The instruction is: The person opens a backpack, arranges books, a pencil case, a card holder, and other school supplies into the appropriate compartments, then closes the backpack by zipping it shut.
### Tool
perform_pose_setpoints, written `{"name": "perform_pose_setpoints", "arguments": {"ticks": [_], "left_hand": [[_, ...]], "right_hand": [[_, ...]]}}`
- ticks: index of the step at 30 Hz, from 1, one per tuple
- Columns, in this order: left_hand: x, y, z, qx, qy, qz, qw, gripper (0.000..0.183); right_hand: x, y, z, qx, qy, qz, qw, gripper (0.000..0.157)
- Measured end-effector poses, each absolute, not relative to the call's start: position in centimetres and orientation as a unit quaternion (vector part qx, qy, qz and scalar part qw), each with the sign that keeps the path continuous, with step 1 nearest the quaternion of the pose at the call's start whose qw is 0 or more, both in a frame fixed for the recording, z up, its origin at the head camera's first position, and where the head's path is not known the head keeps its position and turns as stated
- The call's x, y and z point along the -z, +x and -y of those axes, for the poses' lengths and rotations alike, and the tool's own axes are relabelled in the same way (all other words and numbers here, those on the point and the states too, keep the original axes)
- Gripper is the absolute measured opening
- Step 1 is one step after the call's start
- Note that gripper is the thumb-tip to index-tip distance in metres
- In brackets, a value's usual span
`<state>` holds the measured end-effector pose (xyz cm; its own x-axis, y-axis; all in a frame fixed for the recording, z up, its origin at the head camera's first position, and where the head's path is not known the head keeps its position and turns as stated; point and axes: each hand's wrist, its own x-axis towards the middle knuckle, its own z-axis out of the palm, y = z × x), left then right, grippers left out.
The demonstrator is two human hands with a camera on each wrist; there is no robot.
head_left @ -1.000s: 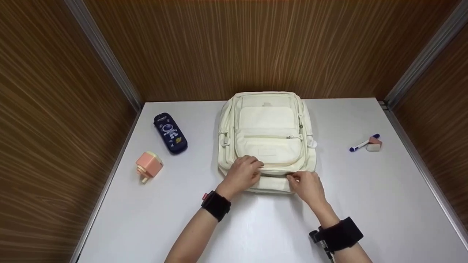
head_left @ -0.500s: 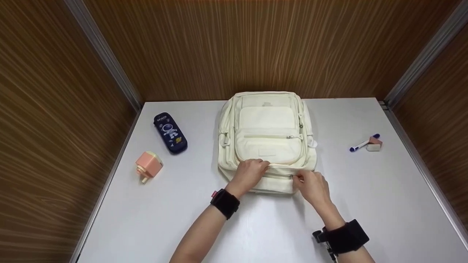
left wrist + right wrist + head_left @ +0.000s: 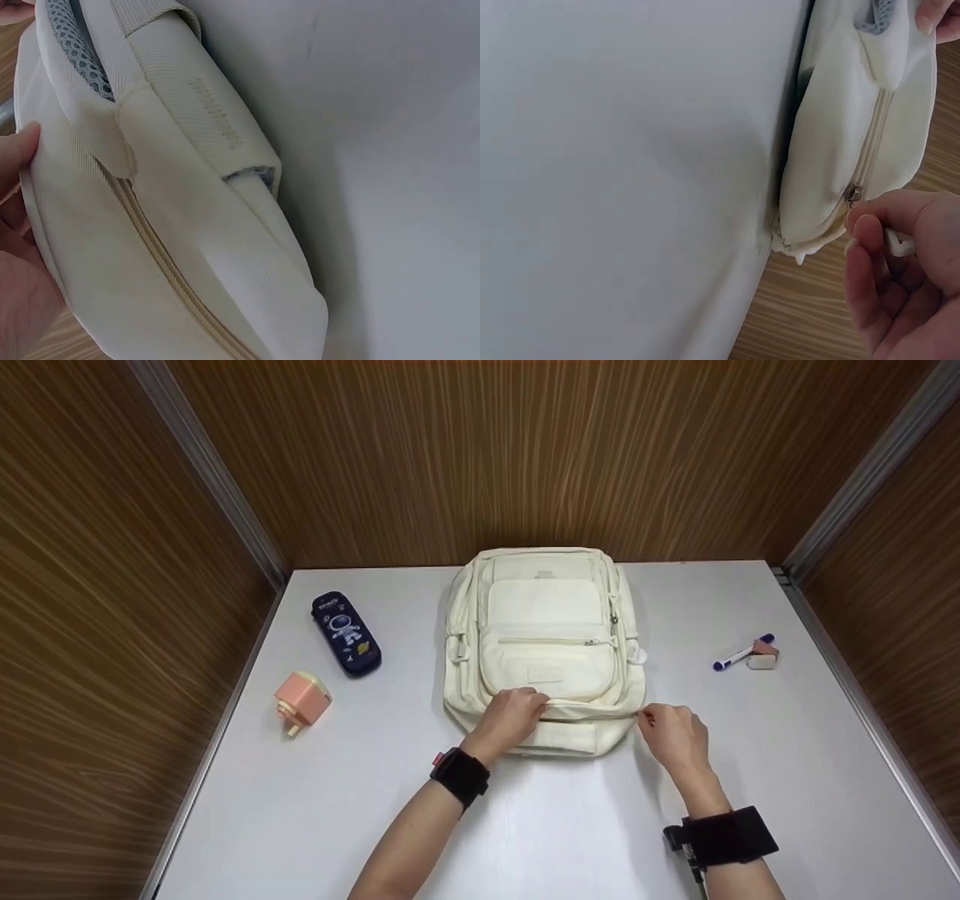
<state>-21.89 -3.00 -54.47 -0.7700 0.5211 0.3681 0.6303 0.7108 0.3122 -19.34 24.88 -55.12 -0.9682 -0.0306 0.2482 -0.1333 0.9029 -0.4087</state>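
Wood-grain walls [image 3: 525, 457] frame a white table [image 3: 555, 829] w/ cream backpack [image 3: 545, 607] lying front-up at ctr., far end by the back wall. Person's L hand [image 3: 508, 720], fingers curled, pinches the bag's near edge w/ thumb; R hand [image 3: 676, 737], also curled, is in a thumb-and-forefinger pinch at the near R corner. Unmoved at far L: navy pencil case [image 3: 346, 633], then pink crank device [image 3: 302, 699], prob. a sharpener. Far R: marker [image 3: 739, 655] w/ pink block [image 3: 766, 648] and white block [image 3: 761, 662]. Smallest, yet key: zip slider [image 3: 854, 193], its tab hidden in R hand's pinch. Changed in last sec.: R hand has gone outward to the corner, L hand slightly inward. Zip track [image 3: 171, 271] b/w them looks closed, so run across near end is prob. done; beyond corner, can't tell.
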Motion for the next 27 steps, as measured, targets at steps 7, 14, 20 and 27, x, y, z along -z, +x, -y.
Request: {"name": "perform_pose_setpoints", "arguments": {"ticks": [7, 14, 20, 27], "left_hand": [[54.9, -21.7, 3.1, 0.216, -0.327, 0.912, 0.121, 0.010], [55.0, -21.5, 3.2, 0.215, -0.334, 0.910, 0.121, 0.009], [54.9, -21.4, 3.3, 0.218, -0.334, 0.914, 0.079, 0.012], [54.6, -21.3, 3.4, 0.240, -0.323, 0.915, 0.024, 0.013]], "right_hand": [[55.6, -21.0, -26.9, -0.187, 0.043, 0.974, 0.120, 0.012], [55.8, -22.2, -27.5, -0.174, 0.044, 0.978, 0.104, 0.012], [55.7, -23.4, -27.7, -0.159, 0.052, 0.982, 0.091, 0.010], [55.3, -25.0, -27.8, -0.138, 0.060, 0.987, 0.055, 0.011]]}}
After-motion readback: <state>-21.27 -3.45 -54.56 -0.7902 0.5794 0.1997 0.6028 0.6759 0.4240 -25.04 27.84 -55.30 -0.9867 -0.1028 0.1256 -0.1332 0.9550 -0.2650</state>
